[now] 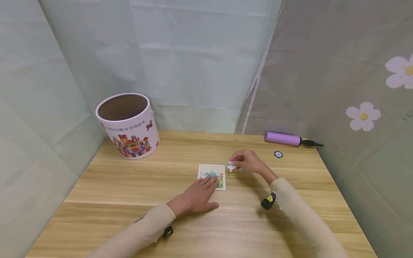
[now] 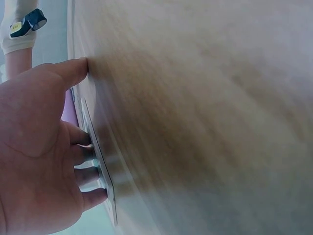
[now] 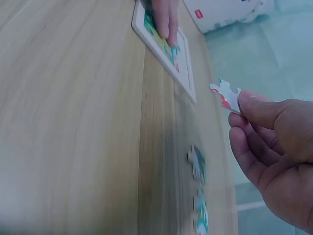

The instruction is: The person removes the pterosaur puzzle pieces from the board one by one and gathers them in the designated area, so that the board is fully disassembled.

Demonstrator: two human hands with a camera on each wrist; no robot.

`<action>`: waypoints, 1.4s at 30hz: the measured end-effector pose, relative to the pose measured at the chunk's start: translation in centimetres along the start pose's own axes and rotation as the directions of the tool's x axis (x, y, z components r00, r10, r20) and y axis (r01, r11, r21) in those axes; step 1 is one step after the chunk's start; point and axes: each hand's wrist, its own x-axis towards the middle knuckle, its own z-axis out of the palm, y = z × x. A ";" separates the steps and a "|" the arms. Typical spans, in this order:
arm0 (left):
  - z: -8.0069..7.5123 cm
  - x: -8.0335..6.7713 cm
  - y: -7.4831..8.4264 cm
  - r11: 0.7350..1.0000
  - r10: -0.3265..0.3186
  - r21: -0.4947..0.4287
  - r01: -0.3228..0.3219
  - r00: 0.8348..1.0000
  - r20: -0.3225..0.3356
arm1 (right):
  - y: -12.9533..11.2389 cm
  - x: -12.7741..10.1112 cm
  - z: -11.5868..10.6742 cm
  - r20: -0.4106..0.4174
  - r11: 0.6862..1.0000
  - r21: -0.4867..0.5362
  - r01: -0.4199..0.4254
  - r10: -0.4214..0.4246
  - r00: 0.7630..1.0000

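Note:
A square puzzle board (image 1: 211, 167) with a pale frame lies on the table, its picture partly filled with green and blue pieces. My left hand (image 1: 200, 196) rests on it with straight fingers, which cover part of the picture. In the left wrist view those fingertips (image 2: 100, 195) touch the board's near side. Just right of the board, my right hand (image 1: 250, 162) pinches a jigsaw piece (image 3: 227, 94), pale with a red patch, between thumb and fingers. It is raised above the tabletop. Two loose jigsaw pieces (image 3: 198, 164) lie below that hand in the right wrist view.
A large white printed bucket (image 1: 137, 138) stands at the back left. Toward the back right lie a purple hand pump (image 1: 283, 138) with a black nozzle and a round dark chip (image 1: 278, 154). Fabric curtains (image 1: 200, 71) enclose the wooden table (image 1: 129, 193) on several sides.

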 end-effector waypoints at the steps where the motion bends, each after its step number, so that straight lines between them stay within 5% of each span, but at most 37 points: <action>1: 0.0 0.0 0.0 1.000 0.002 0.002 -0.002 1.000 -0.001 | 0.2 -0.2 -0.2 -0.005 1.000 -0.002 0.000 0.000 1.000; 23: 0.1 0.0 0.0 1.000 0.014 0.010 -0.014 1.000 -0.015 | 5.8 -5.2 -5.2 -0.108 0.997 -0.074 -0.038 0.030 0.994; 42: -0.1 -0.1 0.2 1.000 0.013 0.013 -0.013 1.000 -0.017 | 8.1 -6.2 -5.8 -0.122 0.991 -0.127 -0.041 0.025 0.992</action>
